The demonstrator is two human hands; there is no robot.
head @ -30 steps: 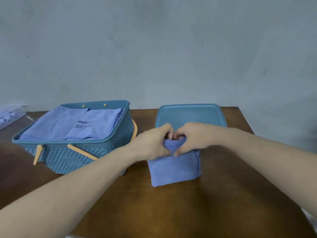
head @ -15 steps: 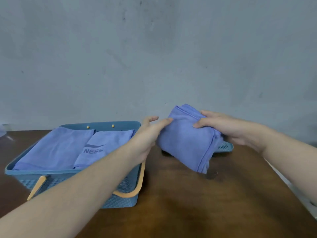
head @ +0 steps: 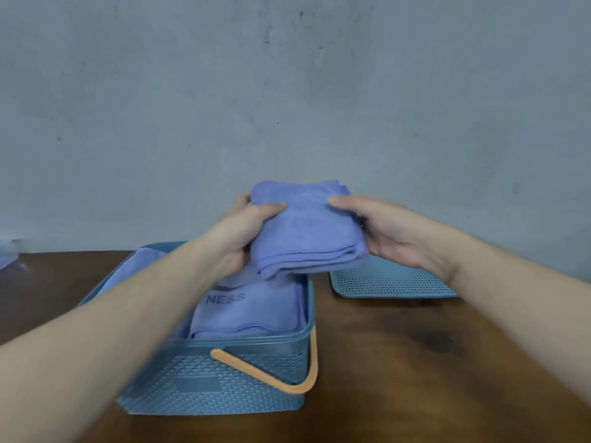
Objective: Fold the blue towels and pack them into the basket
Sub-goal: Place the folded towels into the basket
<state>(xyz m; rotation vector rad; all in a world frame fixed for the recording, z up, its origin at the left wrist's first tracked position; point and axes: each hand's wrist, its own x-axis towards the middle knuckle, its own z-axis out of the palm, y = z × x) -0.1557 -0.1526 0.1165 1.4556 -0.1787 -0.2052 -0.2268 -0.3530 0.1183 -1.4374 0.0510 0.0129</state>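
A folded blue towel [head: 307, 228] hangs in the air above the basket's right half. My left hand [head: 243, 231] grips its left edge, thumb on top. My right hand [head: 383, 231] holds its right edge, thumb on top and fingers underneath. Below, the blue plastic basket [head: 224, 378] with a lowered orange handle [head: 287, 375] stands on the table. Inside lie folded blue towels: one with dark "NESS" lettering [head: 252, 311] on the right and another [head: 137, 266] on the left, partly hidden by my left forearm.
The perforated blue basket lid [head: 390, 282] lies flat on the brown wooden table [head: 431, 362], right of the basket. A grey wall stands close behind. Something pale and blurred [head: 6, 254] sits at the far left edge.
Both hands lifted the folded towel off the table and carried it left until it is over the basket. The view has swung left and closer to the basket.
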